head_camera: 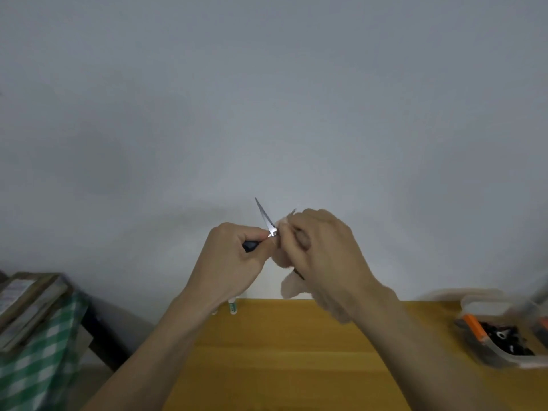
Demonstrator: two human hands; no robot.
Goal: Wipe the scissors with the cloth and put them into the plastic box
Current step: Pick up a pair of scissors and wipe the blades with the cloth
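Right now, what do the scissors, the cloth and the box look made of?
Scissors: shiny metal blades that glint, with a dark handle, probably plastic. Cloth: soft pale fabric, hanging limp. Plastic box: translucent, likely plastic, since its contents show through the wall.

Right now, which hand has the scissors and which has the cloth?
The left hand grips the scissors by the dark handle, blade pointing up. The right hand pinches the pale cloth against the blades by the pivot.
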